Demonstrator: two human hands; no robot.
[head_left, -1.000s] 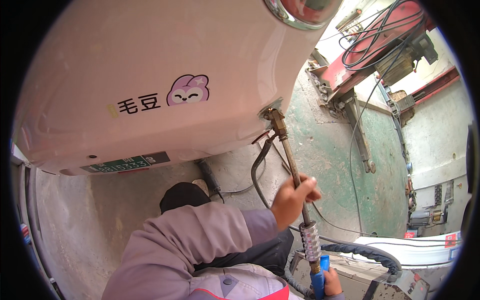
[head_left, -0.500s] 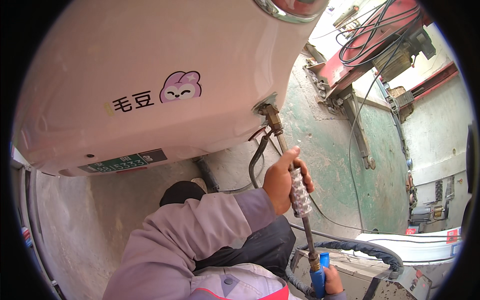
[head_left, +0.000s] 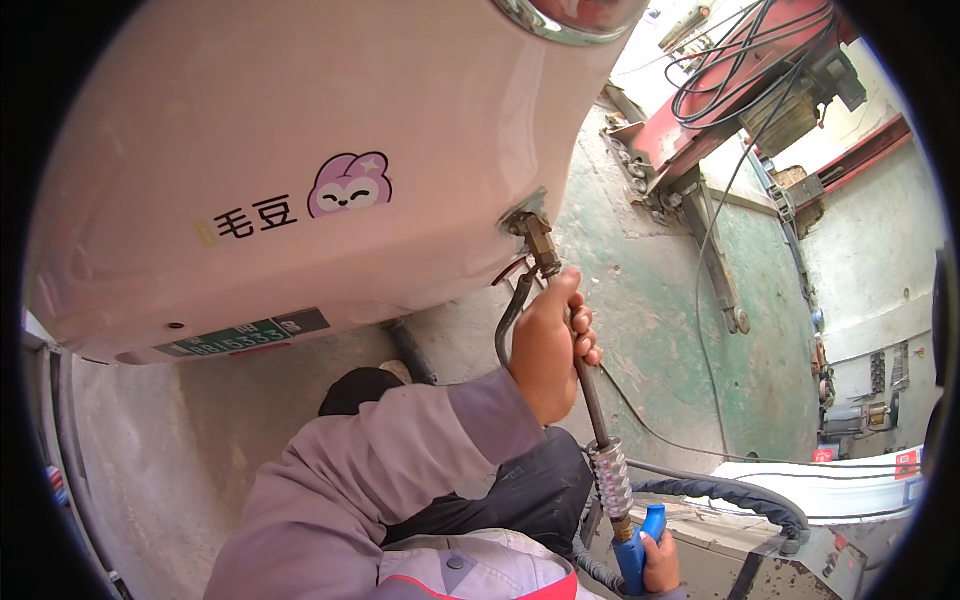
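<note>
A slide hammer dent puller reaches from the lower right up to the pale pink car panel (head_left: pixel 250 120). Its brass-coloured head (head_left: pixel 538 240) meets a scraped bare patch (head_left: pixel 522 212) at the panel's corner. My left hand (head_left: pixel 550 345) is closed round the steel rod (head_left: pixel 592 400), just below the head. The knurled metal sliding weight (head_left: pixel 612 480) rests low on the rod, apart from that hand. Gripped in my right hand (head_left: pixel 660 562) is the blue handle (head_left: pixel 632 560) at the rod's lower end. Beside the head hangs a black cable (head_left: pixel 515 310).
Behind my right hand stands a grey machine (head_left: pixel 800 570) with a thick sleeved cable (head_left: pixel 720 488). A red lift post (head_left: pixel 690 130) with coiled black hoses and a metal arm (head_left: pixel 715 255) stands at the upper right. Thin cables cross the green-stained floor (head_left: pixel 770 370).
The sliding weight has gone down the rod to the blue handle. My left hand, previously at the weight, has moved up the rod towards the head.
</note>
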